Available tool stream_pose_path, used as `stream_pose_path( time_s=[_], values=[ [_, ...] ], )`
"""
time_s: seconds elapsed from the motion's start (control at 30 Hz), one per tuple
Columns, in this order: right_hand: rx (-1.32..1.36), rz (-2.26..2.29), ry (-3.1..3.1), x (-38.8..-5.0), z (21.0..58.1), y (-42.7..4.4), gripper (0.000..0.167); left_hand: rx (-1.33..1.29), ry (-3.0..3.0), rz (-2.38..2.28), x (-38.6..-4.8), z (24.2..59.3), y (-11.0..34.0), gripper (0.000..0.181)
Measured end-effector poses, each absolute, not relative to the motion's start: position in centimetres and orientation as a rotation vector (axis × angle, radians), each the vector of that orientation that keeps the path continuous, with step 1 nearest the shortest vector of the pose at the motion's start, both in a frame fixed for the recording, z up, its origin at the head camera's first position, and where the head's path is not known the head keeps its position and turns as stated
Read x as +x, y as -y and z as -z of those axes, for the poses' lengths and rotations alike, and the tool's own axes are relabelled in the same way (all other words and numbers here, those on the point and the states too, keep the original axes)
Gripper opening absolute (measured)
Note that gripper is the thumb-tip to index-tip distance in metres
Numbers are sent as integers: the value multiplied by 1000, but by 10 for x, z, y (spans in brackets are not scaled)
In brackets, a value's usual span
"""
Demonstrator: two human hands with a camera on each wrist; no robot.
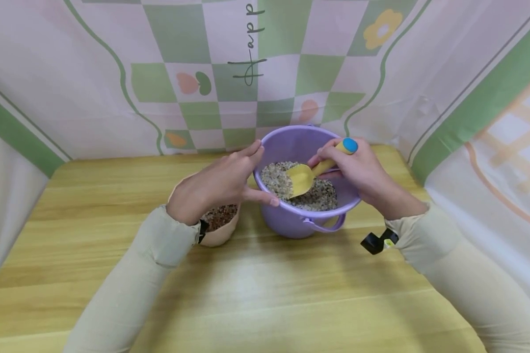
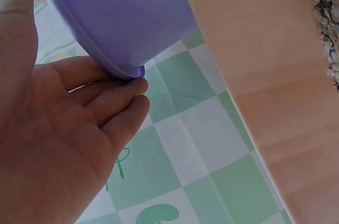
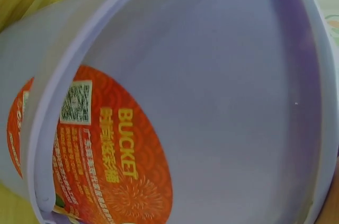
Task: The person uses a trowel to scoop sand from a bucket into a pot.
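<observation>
In the head view a purple bucket [image 1: 287, 223] stands on the table, partly filled with small pale and grey gravel [image 1: 315, 196]. My right hand [image 1: 357, 169] grips the yellow handle of a small scoop [image 1: 301, 180] with a blue end cap. The scoop's blade sits inside the bucket, carrying some gravel. My left hand [image 1: 223, 184] rests against the bucket's left rim, fingers and thumb spread along it. Beneath the left wrist is a peach-coloured pot [image 1: 223, 235] holding reddish-brown grains, partly covered by the hand. In the right wrist view, the bucket wall [image 3: 222, 102] hides my right hand's grip.
The wooden table [image 1: 247, 294] meets a green-and-white checked cloth [image 1: 234, 83] hanging behind it. A purple carrying handle [image 1: 331, 226] hangs down the bucket's front. An orange label [image 3: 114, 144] shows on the bucket in the right wrist view.
</observation>
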State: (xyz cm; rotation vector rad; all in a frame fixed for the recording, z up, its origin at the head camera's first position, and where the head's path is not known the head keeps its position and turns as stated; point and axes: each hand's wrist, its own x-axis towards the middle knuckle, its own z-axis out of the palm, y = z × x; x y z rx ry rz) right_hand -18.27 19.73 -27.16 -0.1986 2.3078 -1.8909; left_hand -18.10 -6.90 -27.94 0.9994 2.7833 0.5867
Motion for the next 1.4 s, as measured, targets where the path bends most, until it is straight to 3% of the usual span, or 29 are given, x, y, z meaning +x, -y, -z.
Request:
stream_pose_path(
  time_s=[0.47, 1.4],
  values=[
    [-167, 2058, -2147, -183, 270, -194, 14, 975, -2774, -597, -181, 278, 70, 117],
    [-205, 2198, -1934, -186, 272, -198, 19, 995, -2775, -595, -180, 277, 68, 114]
  ],
)
